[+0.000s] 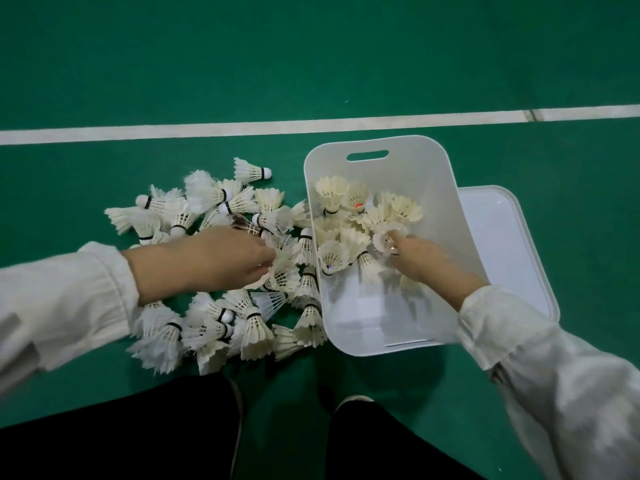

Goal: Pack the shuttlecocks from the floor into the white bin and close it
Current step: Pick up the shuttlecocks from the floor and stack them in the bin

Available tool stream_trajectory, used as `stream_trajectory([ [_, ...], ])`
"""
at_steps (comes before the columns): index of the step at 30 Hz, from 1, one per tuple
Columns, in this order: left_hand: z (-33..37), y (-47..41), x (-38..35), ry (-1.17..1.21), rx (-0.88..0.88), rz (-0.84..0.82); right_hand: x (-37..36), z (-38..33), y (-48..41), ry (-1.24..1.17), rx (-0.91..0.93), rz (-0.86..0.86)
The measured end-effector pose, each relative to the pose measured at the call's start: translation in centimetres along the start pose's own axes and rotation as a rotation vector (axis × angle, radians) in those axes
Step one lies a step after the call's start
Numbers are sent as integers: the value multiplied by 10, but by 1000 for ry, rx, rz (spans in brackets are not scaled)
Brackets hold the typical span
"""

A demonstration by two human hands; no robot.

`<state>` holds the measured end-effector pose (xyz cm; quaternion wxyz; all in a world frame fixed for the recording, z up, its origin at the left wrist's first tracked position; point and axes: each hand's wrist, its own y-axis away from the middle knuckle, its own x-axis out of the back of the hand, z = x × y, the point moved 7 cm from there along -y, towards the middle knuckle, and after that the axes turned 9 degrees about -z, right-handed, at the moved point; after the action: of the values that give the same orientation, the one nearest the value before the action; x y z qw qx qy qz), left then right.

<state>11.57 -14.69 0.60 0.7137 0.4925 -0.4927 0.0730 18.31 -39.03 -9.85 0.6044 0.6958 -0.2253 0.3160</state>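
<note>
left hand (221,258): fingers closed on a shuttlecock in the floor pile (214,271) | right hand (420,256): inside white bin (450,209), fingers pinching a shuttlecock (386,239) | bin just right of pile, long axis running away from person; lid (512,244) beyond | left hand nearer pile

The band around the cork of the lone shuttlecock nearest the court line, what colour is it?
Black, on a white cork. The lone shuttlecock lies on the green floor, clearest in the head view.
</note>
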Motion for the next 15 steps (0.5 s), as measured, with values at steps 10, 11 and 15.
stream_trajectory([
  [10, -24, 40, -29, 187, 71, 165, 100, -152, 112, 147, 526, 269],
  [11, -29, 46, -33, 227, 95, 183, 99, -171, 115, 160, 569, 262],
  [15, -51, 68, -62, 372, 214, 218, 66, -231, 96, 229, 616, 153],
])
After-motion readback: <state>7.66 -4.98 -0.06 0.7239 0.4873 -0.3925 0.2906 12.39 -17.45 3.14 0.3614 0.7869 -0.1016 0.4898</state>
